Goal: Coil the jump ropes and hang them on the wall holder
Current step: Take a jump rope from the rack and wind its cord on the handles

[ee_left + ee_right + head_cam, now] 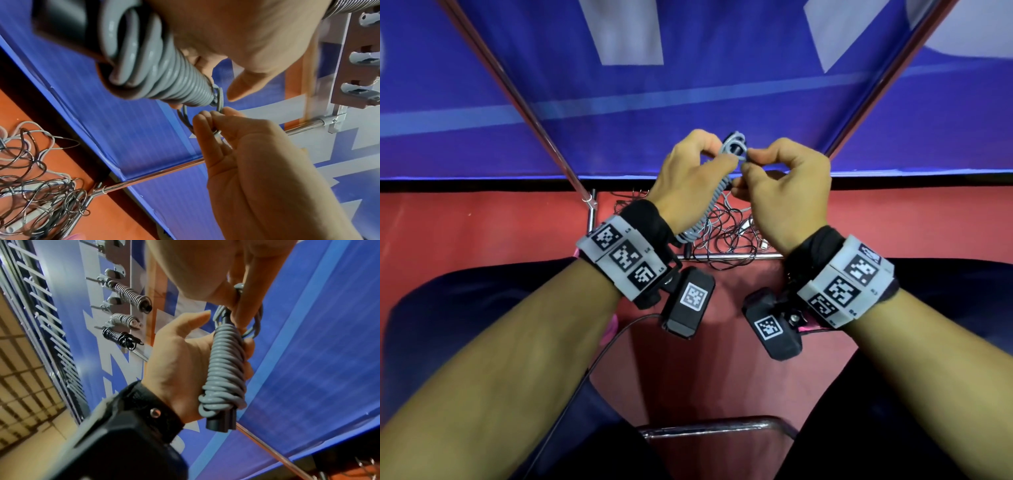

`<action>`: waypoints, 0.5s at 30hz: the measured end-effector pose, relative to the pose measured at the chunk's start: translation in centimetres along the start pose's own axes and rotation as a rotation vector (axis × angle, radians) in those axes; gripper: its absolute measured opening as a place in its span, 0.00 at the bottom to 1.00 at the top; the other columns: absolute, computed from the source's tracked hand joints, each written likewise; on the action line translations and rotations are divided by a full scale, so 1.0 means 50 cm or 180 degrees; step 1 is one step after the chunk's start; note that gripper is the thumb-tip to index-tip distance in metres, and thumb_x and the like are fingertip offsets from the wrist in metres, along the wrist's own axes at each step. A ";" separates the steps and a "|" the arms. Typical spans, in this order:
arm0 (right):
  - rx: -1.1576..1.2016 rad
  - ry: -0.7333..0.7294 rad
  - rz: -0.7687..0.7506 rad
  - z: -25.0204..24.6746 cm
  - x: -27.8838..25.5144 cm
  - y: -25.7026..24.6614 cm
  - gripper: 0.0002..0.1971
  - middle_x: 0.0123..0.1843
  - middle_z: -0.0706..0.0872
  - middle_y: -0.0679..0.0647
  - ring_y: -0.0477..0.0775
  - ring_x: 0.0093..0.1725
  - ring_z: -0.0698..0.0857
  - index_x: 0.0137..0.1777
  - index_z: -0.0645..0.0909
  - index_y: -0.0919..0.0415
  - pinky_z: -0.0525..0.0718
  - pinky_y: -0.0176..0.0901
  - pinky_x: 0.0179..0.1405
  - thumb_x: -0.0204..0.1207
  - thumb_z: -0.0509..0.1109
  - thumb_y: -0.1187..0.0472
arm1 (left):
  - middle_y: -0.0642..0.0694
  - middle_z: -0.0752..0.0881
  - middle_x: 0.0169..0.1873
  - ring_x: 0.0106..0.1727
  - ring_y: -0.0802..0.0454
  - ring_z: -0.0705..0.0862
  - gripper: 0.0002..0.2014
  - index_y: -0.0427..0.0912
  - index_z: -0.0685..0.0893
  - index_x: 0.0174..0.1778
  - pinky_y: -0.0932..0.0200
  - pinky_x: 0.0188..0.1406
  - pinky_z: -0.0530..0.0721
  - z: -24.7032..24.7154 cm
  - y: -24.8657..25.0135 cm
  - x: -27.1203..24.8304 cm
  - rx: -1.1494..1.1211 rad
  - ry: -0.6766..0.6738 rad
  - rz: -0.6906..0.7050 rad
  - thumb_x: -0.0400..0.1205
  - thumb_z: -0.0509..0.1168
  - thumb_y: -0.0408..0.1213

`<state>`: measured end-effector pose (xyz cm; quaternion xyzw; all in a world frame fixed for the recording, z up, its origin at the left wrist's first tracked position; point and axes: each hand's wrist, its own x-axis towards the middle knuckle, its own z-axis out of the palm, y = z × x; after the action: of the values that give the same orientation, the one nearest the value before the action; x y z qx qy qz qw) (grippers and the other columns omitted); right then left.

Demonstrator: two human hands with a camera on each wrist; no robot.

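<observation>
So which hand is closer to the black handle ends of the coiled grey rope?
Left. The left hand grips the coiled grey jump rope right beside the black handle ends; the right hand pinches the rope loop at the bundle's opposite end.

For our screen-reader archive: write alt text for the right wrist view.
The left hand grips a grey jump rope wound tightly round its dark handles, while the right hand pinches the rope's loose loop at the top. Behind, coiled ropes hang on a wall holder against a blue banner.
</observation>
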<state>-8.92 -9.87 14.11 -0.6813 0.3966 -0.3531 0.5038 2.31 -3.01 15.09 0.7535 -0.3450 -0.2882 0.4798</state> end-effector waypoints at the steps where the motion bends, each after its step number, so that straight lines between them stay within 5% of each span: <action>1: -0.0103 0.0013 -0.0029 -0.001 0.003 0.001 0.11 0.37 0.88 0.58 0.54 0.31 0.92 0.33 0.82 0.51 0.91 0.61 0.38 0.73 0.71 0.68 | 0.56 0.79 0.39 0.39 0.55 0.78 0.07 0.46 0.77 0.43 0.56 0.41 0.75 0.001 -0.001 -0.001 0.0085 0.0002 0.0039 0.82 0.66 0.44; 5: -0.0469 -0.0055 -0.0142 0.000 0.014 0.007 0.06 0.38 0.88 0.50 0.59 0.34 0.91 0.33 0.83 0.51 0.89 0.62 0.42 0.69 0.71 0.61 | 0.53 0.80 0.45 0.35 0.60 0.74 0.05 0.44 0.76 0.48 0.70 0.34 0.70 0.009 -0.012 0.003 0.0445 0.0160 0.0173 0.87 0.64 0.39; 9: -0.0616 -0.0313 -0.0168 -0.003 0.019 0.007 0.04 0.37 0.90 0.48 0.59 0.37 0.91 0.36 0.86 0.57 0.89 0.61 0.44 0.67 0.70 0.61 | 0.52 0.82 0.47 0.49 0.54 0.80 0.05 0.43 0.77 0.46 0.77 0.41 0.70 0.010 -0.018 0.005 0.0391 0.0371 0.0162 0.86 0.66 0.36; 13: -0.0556 -0.0468 -0.0182 -0.009 0.022 0.004 0.03 0.37 0.91 0.51 0.58 0.37 0.92 0.35 0.87 0.57 0.90 0.62 0.45 0.68 0.72 0.61 | 0.47 0.83 0.51 0.43 0.52 0.80 0.05 0.44 0.76 0.45 0.63 0.42 0.74 0.007 -0.022 0.007 0.0301 0.0400 0.0368 0.85 0.66 0.34; 15: -0.0278 -0.0536 -0.0091 -0.011 0.022 0.003 0.04 0.37 0.90 0.56 0.57 0.35 0.92 0.36 0.86 0.62 0.91 0.62 0.43 0.72 0.75 0.67 | 0.47 0.82 0.57 0.52 0.56 0.82 0.03 0.43 0.76 0.46 0.58 0.48 0.77 0.001 -0.022 0.005 0.0289 0.0369 0.0665 0.84 0.65 0.33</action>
<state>-8.95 -11.11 14.17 -0.7354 0.3582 -0.2842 0.5002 2.68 -2.91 14.00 0.7498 -0.4060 -0.1766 0.4917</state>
